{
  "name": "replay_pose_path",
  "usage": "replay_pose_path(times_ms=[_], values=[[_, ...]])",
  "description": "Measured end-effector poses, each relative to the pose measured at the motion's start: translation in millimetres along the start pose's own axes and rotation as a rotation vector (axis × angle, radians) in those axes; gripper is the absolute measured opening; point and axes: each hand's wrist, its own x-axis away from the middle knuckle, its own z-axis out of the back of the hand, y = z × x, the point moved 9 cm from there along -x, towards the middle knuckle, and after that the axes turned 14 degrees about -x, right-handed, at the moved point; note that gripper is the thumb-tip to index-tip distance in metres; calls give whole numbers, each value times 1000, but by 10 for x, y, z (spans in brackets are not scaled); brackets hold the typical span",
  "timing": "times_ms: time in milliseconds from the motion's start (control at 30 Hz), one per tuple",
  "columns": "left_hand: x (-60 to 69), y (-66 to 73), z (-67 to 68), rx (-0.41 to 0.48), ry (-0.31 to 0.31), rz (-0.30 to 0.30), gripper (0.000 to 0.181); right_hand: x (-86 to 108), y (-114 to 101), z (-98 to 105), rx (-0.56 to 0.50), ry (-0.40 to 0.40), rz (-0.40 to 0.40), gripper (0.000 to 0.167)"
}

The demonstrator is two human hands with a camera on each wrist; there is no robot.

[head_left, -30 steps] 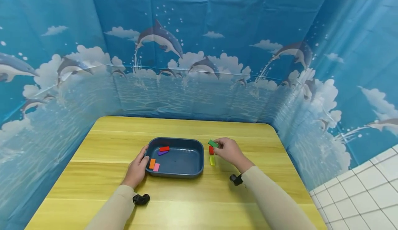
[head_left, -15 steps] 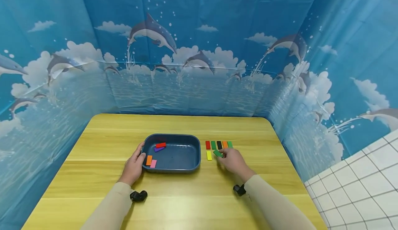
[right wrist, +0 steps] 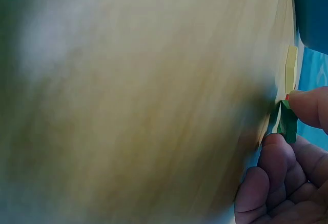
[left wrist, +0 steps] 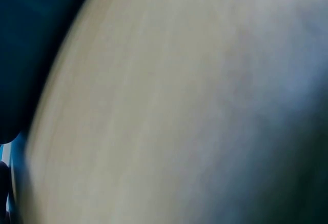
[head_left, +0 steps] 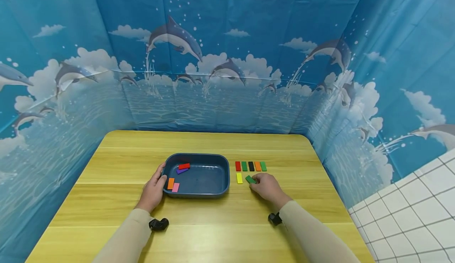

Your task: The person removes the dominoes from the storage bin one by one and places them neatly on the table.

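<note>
The right hand [head_left: 267, 188] pinches a green block [head_left: 250, 179], tilted, low over the table to the right of a yellow block [head_left: 239, 178]. In the right wrist view the green block [right wrist: 288, 122] is between thumb and fingers of that hand [right wrist: 297, 157]. Behind them a row runs left to right: red [head_left: 237, 166], green [head_left: 244, 166], black [head_left: 251, 166], orange [head_left: 257, 166] and green [head_left: 263, 166]. The left hand [head_left: 153, 190] grips the left wall of a dark blue tray [head_left: 197, 195]. Inside lie red [head_left: 184, 166], purple [head_left: 182, 171], orange [head_left: 171, 183] and pink [head_left: 175, 187] blocks.
The wooden table [head_left: 199, 231] reaches back to a blue dolphin-print curtain [head_left: 213, 109], which also hangs along both sides. White tiles [head_left: 419, 207] show at the lower right. The tray's dark edge [left wrist: 46, 34] fills the left wrist view's upper left.
The view has shifted, and the right hand with the green block has come nearer the person and down, uncovering the back row. The left hand has kept its grip on the tray.
</note>
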Motion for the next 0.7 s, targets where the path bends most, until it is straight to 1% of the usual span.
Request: replay_pose_path(times_ms=[133, 300, 533, 700], values=[[-2, 0, 0, 5, 4, -4, 53, -7, 6, -13, 16, -3, 7, 29], [-1, -10, 3, 1, 7, -4, 53, -22, 21, -45, 24, -35, 10, 37], [-7, -18, 0, -10, 12, -4, 53, -33, 10, -68, 53, -70, 56, 35], [-24, -39, -9, -12, 9, -1, 53, -36, 15, -91, 63, -72, 64, 36]])
